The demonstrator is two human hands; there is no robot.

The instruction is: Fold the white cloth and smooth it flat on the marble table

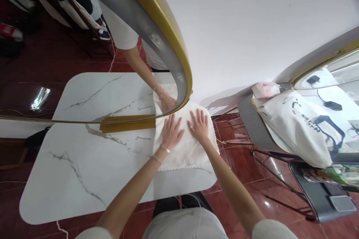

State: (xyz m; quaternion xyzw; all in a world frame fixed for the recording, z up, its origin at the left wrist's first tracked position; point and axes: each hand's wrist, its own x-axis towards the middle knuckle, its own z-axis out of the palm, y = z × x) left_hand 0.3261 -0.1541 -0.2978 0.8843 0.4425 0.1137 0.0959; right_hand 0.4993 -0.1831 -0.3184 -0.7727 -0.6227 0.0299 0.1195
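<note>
Behind and to the right, a plain pale wall [238, 18], softly lit, with a faint shadow low down near the corner of the far furniture. Underfoot, dark red floor tiles [235, 173] with thin joints and a small bright glint at lower right. Across the middle and left, a white surface [67, 186] with grey marble-like veins and rounded corners. Above it, a large mirror [81, 97] in a curved gold frame [181, 48], full of red floor and dim clutter. At right, a second table [246, 125] with a ribbed grey side, beside another gold-framed mirror [325, 76]; below, a dark seat or shelf [304, 185] on thin metal legs.
</note>
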